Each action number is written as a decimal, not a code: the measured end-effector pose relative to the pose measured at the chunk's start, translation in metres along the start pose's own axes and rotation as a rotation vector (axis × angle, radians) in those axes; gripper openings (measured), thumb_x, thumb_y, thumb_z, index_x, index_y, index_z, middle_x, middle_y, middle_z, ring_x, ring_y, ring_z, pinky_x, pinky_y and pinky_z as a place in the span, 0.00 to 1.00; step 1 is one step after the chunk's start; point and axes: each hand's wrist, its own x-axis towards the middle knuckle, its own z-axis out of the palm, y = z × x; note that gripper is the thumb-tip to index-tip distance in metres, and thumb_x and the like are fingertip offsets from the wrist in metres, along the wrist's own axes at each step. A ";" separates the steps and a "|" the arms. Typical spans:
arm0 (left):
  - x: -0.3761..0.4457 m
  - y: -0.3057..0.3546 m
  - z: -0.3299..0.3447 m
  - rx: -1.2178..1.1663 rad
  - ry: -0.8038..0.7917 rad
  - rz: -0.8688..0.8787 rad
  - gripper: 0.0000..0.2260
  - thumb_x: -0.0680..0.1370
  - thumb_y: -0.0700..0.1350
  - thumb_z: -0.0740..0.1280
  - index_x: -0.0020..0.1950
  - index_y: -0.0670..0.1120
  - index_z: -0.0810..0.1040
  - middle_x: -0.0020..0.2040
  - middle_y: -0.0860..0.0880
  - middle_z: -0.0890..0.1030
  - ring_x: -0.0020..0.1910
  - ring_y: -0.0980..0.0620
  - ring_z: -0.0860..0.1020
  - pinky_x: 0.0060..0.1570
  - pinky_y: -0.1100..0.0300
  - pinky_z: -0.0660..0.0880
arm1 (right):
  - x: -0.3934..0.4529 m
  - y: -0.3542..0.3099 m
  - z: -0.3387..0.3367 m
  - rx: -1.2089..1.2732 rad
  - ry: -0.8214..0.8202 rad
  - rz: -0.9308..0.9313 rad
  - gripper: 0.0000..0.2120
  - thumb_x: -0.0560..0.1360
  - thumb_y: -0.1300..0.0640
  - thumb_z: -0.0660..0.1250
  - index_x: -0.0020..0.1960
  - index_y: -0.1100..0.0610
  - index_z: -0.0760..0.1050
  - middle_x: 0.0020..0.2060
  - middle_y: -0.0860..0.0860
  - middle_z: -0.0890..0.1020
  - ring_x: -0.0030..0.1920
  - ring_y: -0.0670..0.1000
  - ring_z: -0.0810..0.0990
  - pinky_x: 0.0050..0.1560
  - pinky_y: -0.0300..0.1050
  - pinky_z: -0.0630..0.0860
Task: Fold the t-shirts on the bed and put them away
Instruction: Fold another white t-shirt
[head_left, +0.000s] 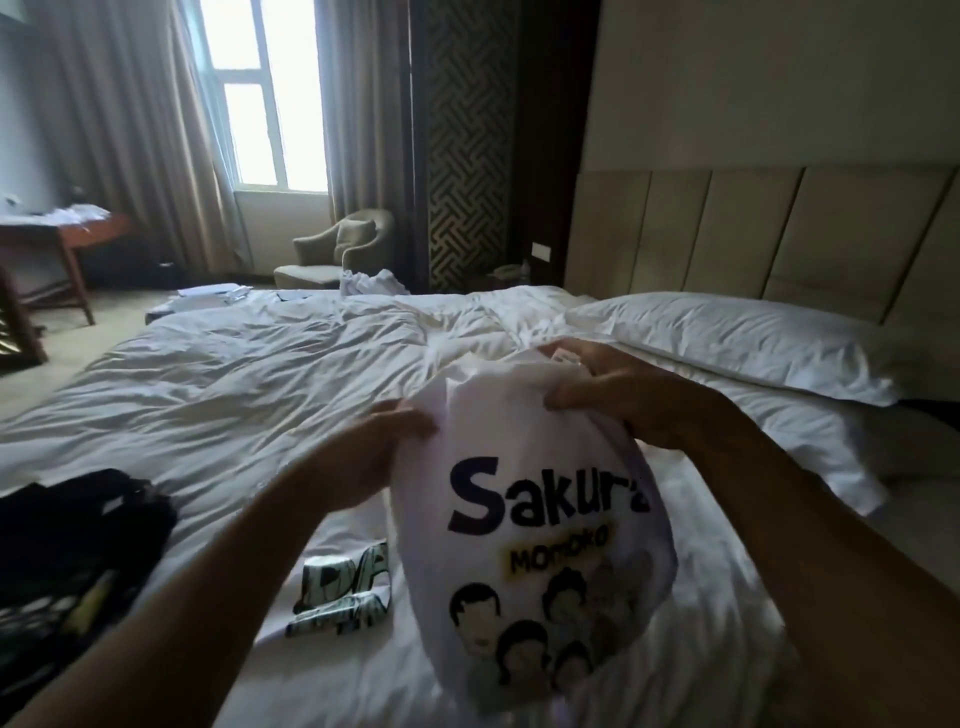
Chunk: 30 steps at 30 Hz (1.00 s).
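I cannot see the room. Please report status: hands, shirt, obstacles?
Left hand and right hand grip white Sakura t-shirt, lifted over bed. Another printed shirt beneath, black garment left.

White t-shirt (524, 519): dark navy lettering, yellow-backed black word, black-line cartoon faces. Second white t-shirt (343, 587): black-and-pale-green lettering. Black garment (78, 545): yellow and white print. Bed (260, 389), pillow (727, 343): white. Headboard (779, 234), armchair (343, 249): beige. Wall panel (467, 145): dark, pale maze pattern.

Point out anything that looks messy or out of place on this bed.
Nothing damaged or spilled. Two t-shirts lie unfolded: a black t-shirt crumpled at the left, a white printed t-shirt spread under the held t-shirt. The duvet is rumpled.
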 end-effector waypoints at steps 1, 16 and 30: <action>-0.002 0.004 -0.007 -0.003 0.059 0.067 0.04 0.69 0.42 0.73 0.43 0.45 0.86 0.42 0.41 0.83 0.39 0.45 0.81 0.40 0.55 0.78 | 0.001 -0.002 -0.003 -0.078 0.013 0.025 0.15 0.75 0.66 0.69 0.59 0.55 0.74 0.50 0.46 0.81 0.46 0.40 0.83 0.43 0.34 0.77; -0.029 0.082 -0.048 0.497 0.244 0.404 0.22 0.68 0.61 0.69 0.46 0.43 0.84 0.44 0.38 0.82 0.43 0.52 0.76 0.47 0.53 0.70 | 0.008 -0.040 0.000 -0.696 0.245 -0.252 0.12 0.72 0.52 0.75 0.42 0.60 0.78 0.34 0.48 0.76 0.35 0.44 0.73 0.34 0.31 0.66; 0.006 0.153 -0.002 0.974 0.818 0.501 0.16 0.79 0.48 0.65 0.36 0.39 0.78 0.31 0.45 0.74 0.33 0.48 0.72 0.30 0.61 0.60 | -0.018 -0.110 -0.006 -0.195 0.060 -0.308 0.15 0.72 0.54 0.71 0.54 0.63 0.81 0.63 0.49 0.77 0.52 0.40 0.81 0.59 0.40 0.78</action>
